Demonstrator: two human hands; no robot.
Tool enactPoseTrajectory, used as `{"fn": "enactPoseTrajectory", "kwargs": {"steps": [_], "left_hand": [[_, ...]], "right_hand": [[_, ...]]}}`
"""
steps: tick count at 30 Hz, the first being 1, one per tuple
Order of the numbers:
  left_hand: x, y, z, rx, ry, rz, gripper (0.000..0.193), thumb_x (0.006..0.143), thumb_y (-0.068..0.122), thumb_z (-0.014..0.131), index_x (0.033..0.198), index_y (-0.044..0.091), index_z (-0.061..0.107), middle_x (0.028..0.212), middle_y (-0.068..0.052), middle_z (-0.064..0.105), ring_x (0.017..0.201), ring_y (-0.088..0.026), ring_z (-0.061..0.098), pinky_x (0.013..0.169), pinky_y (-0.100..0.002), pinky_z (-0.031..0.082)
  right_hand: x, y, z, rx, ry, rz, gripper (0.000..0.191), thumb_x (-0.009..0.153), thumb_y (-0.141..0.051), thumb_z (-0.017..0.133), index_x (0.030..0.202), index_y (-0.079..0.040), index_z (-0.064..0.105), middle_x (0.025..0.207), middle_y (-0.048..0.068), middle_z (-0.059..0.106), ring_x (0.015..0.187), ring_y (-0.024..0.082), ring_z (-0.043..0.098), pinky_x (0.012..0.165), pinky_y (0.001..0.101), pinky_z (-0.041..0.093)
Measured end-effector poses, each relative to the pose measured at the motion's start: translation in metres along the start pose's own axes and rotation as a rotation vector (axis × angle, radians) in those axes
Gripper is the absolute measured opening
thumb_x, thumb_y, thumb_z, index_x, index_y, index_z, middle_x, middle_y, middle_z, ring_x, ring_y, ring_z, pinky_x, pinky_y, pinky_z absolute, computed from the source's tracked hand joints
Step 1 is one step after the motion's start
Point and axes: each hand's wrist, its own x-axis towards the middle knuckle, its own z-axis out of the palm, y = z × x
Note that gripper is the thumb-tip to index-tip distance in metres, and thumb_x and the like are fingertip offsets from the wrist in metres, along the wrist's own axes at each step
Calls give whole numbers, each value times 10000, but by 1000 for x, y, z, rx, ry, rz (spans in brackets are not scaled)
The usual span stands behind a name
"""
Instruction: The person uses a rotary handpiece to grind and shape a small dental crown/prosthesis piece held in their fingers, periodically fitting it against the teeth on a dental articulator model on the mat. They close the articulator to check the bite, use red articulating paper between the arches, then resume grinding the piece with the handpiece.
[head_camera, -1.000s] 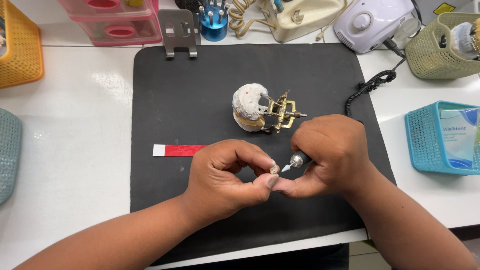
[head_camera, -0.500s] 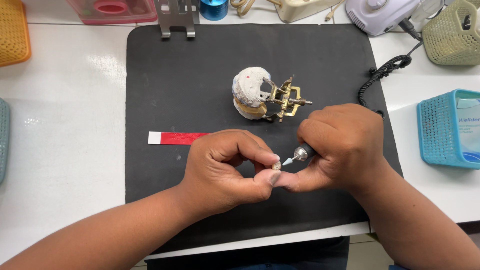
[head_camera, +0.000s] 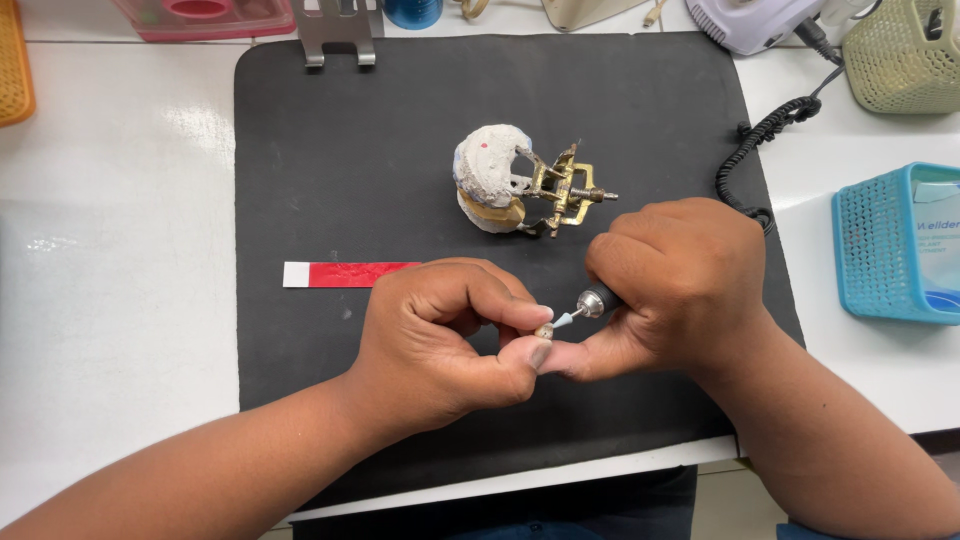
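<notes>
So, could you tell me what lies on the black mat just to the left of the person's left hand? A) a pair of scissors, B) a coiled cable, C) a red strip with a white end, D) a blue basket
C: the red strip with a white end lies flat on the black mat, beside the left hand.

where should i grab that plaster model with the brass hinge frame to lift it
Grip the plaster model by its rounded white body, coming from the left and from above. The brass hinge frame and its thin screw stick out on the right, toward the right hand, so that side gives fingers little to hold.
</notes>
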Motion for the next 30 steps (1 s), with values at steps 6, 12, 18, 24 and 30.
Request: {"fn": "enactPoseTrajectory", "kwargs": {"steps": [6, 12, 18, 24, 30], "left_hand": [[0, -1, 0, 26, 10, 5, 113, 828, -9, 784, 922, -5, 722, 907, -80, 735, 820, -107, 719, 732, -236, 622], [1, 1, 0, 34, 14, 2, 102, 832, -2, 782, 914, 1, 722, 899, -76, 733, 810, -100, 717, 722, -229, 620], [2, 1, 1, 54, 18, -8, 90, 829, 6, 776, 905, 7, 728, 885, -69, 734, 794, -92, 716, 703, -220, 619], [1, 1, 0, 48, 22, -11, 90, 829, 7, 774, 906, 4, 728, 894, -69, 733, 806, -91, 715, 717, -222, 619], [1, 0, 0, 53, 22, -15, 87, 833, 11, 776, 905, 7, 727, 894, -66, 733, 804, -92, 716, 717, -221, 622]], "right_hand": [[-1, 1, 3, -3, -4, -12, 801, 684, -808, 733, 524, -107, 381, 472, 28, 334, 417, 200, 398, 416, 347, 285], [-2, 0, 3, -9, -18, 5, 797, 698, -798, 724, 523, -104, 375, 480, 34, 341, 419, 212, 398, 421, 353, 285], [-1, -1, 3, -5, -25, 7, 764, 707, -763, 733, 543, -98, 395, 499, 39, 358, 440, 223, 418, 439, 359, 298], [-1, -2, 4, -6, -27, 26, 753, 691, -734, 773, 524, -99, 404, 475, 33, 361, 414, 209, 417, 413, 350, 299], [-1, -2, 4, -15, -32, 24, 738, 689, -726, 772, 536, -97, 419, 489, 37, 378, 432, 217, 434, 424, 353, 308]]}}
